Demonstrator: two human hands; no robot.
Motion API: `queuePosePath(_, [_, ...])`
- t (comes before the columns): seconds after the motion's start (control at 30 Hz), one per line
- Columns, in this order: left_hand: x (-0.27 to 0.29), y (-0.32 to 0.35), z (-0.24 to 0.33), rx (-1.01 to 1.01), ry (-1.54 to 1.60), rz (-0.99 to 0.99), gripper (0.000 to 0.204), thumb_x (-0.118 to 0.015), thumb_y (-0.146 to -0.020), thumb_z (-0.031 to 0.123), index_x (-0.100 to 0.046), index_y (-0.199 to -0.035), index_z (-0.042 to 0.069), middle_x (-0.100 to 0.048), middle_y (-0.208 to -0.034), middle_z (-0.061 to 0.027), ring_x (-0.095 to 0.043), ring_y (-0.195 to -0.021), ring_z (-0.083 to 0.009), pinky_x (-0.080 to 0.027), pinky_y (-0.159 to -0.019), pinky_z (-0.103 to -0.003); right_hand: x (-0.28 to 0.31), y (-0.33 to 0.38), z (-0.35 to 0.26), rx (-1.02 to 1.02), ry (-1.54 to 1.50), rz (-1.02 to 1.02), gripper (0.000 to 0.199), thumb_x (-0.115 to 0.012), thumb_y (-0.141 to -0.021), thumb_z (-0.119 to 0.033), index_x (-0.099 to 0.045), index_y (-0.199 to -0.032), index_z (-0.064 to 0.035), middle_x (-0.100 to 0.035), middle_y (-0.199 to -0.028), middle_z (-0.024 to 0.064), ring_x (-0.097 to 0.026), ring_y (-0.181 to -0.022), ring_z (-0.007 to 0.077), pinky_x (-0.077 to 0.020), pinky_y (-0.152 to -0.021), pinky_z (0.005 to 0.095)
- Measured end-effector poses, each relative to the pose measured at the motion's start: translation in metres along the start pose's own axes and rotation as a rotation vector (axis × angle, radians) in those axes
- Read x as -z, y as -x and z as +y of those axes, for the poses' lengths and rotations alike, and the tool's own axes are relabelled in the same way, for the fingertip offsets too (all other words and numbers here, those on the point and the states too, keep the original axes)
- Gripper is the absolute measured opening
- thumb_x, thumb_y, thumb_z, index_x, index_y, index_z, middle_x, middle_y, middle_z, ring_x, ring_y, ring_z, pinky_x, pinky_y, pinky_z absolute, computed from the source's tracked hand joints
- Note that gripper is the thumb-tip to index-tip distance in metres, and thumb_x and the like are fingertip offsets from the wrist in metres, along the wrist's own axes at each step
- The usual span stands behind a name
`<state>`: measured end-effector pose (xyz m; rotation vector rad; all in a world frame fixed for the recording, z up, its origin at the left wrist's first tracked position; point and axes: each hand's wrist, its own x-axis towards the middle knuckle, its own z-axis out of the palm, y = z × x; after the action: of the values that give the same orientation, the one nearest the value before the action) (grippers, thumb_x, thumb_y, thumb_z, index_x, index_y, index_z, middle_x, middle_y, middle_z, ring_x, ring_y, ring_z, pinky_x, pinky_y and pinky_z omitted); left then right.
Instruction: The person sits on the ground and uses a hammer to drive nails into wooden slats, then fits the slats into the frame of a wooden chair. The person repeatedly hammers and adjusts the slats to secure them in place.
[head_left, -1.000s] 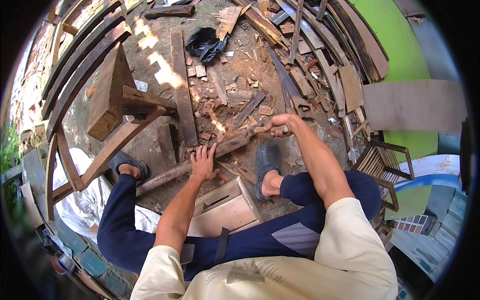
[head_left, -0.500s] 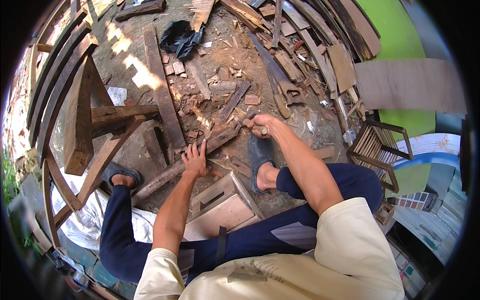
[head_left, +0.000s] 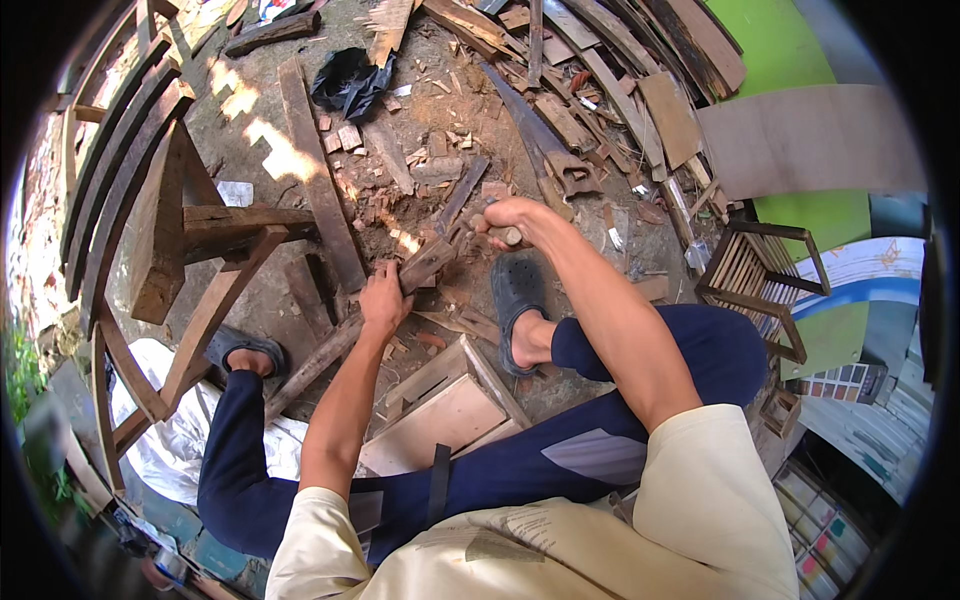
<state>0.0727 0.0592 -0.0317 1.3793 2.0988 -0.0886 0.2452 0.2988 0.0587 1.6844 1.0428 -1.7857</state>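
My left hand (head_left: 385, 298) rests on a long rough wooden bar (head_left: 330, 350) that lies slanted on the dirt ground between my feet. My right hand (head_left: 510, 220) is closed around a wooden tool handle (head_left: 506, 236) just past the bar's upper end (head_left: 432, 258); the tool's head is hidden by the hand. I sit on a low wooden box (head_left: 440, 410), with a dark clog on my right foot (head_left: 515, 300) and another on my left foot (head_left: 240, 350).
Wood chips and offcuts cover the ground ahead. A wooden frame piece (head_left: 190, 260) lies at left, beside curved slats (head_left: 110, 160). A black bag (head_left: 350, 80) sits far ahead. A small slatted crate (head_left: 760, 275) and a plywood sheet (head_left: 810, 140) stand at right.
The view has tilted down. My right hand has come down toward the bar's upper end. My left hand stays on the bar.
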Motion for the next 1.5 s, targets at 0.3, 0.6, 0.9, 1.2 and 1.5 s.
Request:
queuePosePath(0.3, [0.071, 0.019, -0.019, 0.027, -0.035, 0.201, 0.086, -0.085, -0.068, 0.06, -0.055, -0.121, -0.001, -0.06, -0.12, -0.0221, -0.059, -0.115, -0.0379, -0.053, -0.089, -0.046, -0.04, 0.07, 0.002, 0.607, 0.478, 0.359, 0.04, -0.062, -0.082, -0.018, -0.065, -0.113, 0.0062, -0.073, -0.1, 0.0227, -0.072, -0.088, 0.032, -0.054, -0.082, 0.0445])
queuePosePath(0.6, [0.11, 0.067, -0.033, -0.001, 0.183, 0.42, 0.09, -0.081, -0.07, 0.062, -0.05, -0.121, -0.005, -0.068, -0.102, -0.0258, -0.068, -0.094, -0.0415, -0.054, -0.08, -0.048, -0.055, 0.122, 0.048, 1.046, 0.567, 0.575, 0.06, -0.064, -0.092, -0.03, -0.05, -0.145, -0.0054, -0.072, -0.101, 0.0258, -0.071, -0.092, 0.0365, -0.0537, -0.086, 0.0436])
queuePosePath(0.9, [0.101, 0.106, -0.026, -0.089, 0.23, 0.437, 0.081, -0.075, -0.075, 0.065, -0.056, -0.123, 0.002, -0.069, -0.106, -0.0215, -0.067, -0.1, -0.0393, -0.054, -0.085, -0.047, -0.078, 0.174, 0.07, 0.722, 0.258, 0.347, 0.058, -0.068, -0.09, -0.031, -0.056, -0.138, -0.0008, -0.072, -0.086, 0.0157, -0.068, -0.064, 0.0197, -0.0544, -0.061, 0.0388])
queuePosePath(1.2, [0.043, 0.114, 0.001, -0.107, 0.182, 0.273, 0.088, -0.056, -0.082, 0.08, -0.064, -0.13, 0.007, -0.065, -0.11, -0.018, -0.066, -0.104, -0.0368, -0.054, -0.088, -0.047, -0.088, 0.165, 0.103, 0.367, -0.303, 0.119, 0.017, -0.061, -0.095, -0.008, -0.054, -0.107, 0.0025, -0.053, -0.068, 0.0057, -0.053, -0.052, 0.0139, -0.0448, -0.04, 0.0285])
queuePosePath(1.5, [0.011, 0.091, 0.0, -0.1, 0.135, 0.036, 0.082, -0.048, -0.088, 0.079, -0.068, -0.126, 0.01, -0.071, -0.109, -0.0201, -0.069, -0.101, -0.0385, -0.054, -0.086, -0.049, -0.087, 0.099, 0.135, 0.221, -0.537, 0.173, 0.009, -0.061, -0.092, -0.004, -0.054, -0.095, 0.0017, -0.052, -0.068, 0.0061, -0.051, -0.049, 0.014, -0.0421, -0.037, 0.0278])
